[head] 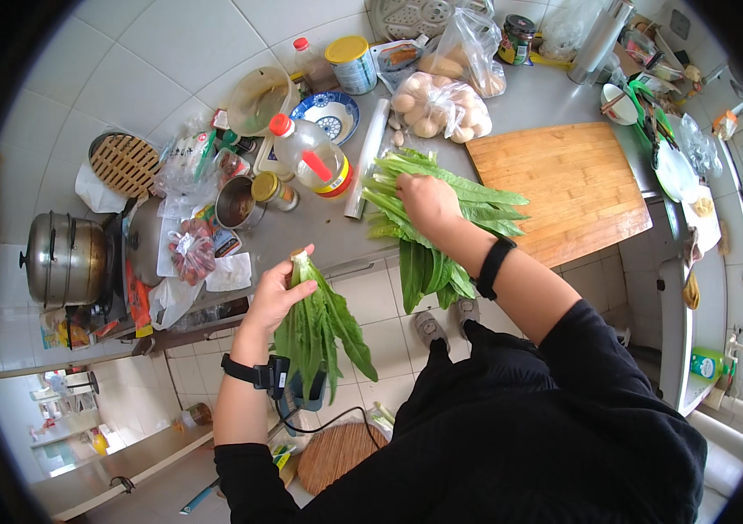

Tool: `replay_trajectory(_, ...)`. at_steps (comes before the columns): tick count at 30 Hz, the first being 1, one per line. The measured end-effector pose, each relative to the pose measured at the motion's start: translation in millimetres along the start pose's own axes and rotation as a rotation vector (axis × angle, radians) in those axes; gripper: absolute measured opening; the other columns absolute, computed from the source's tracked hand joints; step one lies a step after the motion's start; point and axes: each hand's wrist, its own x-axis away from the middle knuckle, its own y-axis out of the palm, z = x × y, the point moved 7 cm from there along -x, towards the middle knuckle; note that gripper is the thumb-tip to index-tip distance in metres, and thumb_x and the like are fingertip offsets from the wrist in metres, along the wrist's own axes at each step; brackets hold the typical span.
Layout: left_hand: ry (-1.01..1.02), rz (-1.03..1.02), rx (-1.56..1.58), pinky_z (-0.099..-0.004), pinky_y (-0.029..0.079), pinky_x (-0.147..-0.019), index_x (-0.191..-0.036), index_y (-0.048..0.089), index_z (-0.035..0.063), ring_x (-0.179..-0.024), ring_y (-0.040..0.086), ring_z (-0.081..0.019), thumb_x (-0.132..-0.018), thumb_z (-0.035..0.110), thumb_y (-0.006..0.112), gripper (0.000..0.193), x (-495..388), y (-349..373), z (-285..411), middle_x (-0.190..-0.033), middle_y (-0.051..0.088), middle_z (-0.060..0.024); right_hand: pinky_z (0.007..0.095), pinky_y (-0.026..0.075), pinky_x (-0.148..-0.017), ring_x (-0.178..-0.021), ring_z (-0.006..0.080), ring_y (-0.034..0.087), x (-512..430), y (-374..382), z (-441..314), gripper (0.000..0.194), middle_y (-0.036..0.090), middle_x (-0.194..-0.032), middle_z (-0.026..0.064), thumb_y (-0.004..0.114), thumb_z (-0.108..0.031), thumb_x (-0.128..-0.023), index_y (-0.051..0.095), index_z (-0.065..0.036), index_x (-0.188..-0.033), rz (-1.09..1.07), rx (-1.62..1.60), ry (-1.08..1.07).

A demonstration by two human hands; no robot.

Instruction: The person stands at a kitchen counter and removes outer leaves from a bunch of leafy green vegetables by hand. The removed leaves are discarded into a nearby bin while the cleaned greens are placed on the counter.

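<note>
My left hand [278, 288] holds a head of long leafy greens [319, 314] by its pale stem end, with the leaves hanging down over the floor. My right hand [425, 200] is on a pile of similar loose leaves [483, 193] at the counter's edge, its fingers curled near the stem ends. Whether those fingers grip a leaf is hidden. Some of the leaves hang past the edge, while others reach to the wooden cutting board [561, 183]. Just left of the pile lies a roll of plastic film [369, 157].
Beside the roll stand a red-capped plastic bottle [319, 164], a lidded jar [274, 191] and a metal pot [238, 203]. A bag of eggs [440, 108] sits behind the leaves. A steamer pot [67, 259] is at far left; a round woven stool top [339, 455] is below.
</note>
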Motion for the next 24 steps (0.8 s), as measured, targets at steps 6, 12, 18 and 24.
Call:
replay_trajectory(6, 0.07, 0.062, 0.174, -0.0271, 0.044, -0.09, -0.134, 0.041, 0.0026, -0.1, 0.056, -0.0121, -0.088, 0.004, 0.063, 0.051, -15.6, 22.6, 11.2, -0.108, 0.058, -0.0039, 0.0405, 0.04, -0.103, -0.119, 0.0335, 0.05, 24.4, 5.2, -21.8, 0.043, 0.055, -0.126, 0.0187, 0.062, -0.018, -0.084, 0.054, -0.001, -0.123, 0.123, -0.031, -0.23)
replay_trajectory(12, 0.185, 0.079, 0.434, -0.0316, 0.044, -0.095, -0.129, 0.039, 0.004, -0.107, 0.055, -0.0165, -0.088, 0.004, 0.063, 0.047, -31.7, 39.7, 26.0, -0.119, 0.056, -0.0114, 0.0407, 0.052, -0.081, -0.089, 0.0349, 0.066, 67.6, 24.6, -64.1, 0.042, 0.067, -0.098, 0.0201, 0.066, -0.025, -0.08, 0.06, 0.0, -0.114, -0.213, -0.766, -0.138)
replay_trajectory(18, 0.25, 0.221, -0.124, -0.0269, 0.048, -0.082, -0.117, 0.045, 0.0045, -0.091, 0.058, -0.0119, -0.077, 0.008, 0.078, 0.052, -35.4, 43.1, 23.1, -0.101, 0.06, -0.006, 0.0434, 0.053, -0.077, -0.081, 0.0362, 0.066, 70.2, 15.4, -65.5, 0.024, 0.067, -0.084, 0.0207, 0.06, -0.017, -0.081, 0.067, -0.004, -0.1, -0.124, -0.612, -0.155)
replay_trajectory(24, 0.149, 0.128, -0.143, -0.027, 0.051, -0.078, -0.11, 0.051, 0.0031, -0.087, 0.06, -0.0115, -0.074, 0.001, 0.076, 0.043, -31.4, 35.0, 9.2, -0.098, 0.062, -0.004, 0.0392, 0.051, -0.073, -0.088, 0.0263, 0.063, 66.1, -10.4, -69.5, 0.013, 0.062, -0.089, 0.0078, 0.057, -0.014, -0.077, 0.065, -0.01, -0.086, 0.05, 0.015, -0.5)
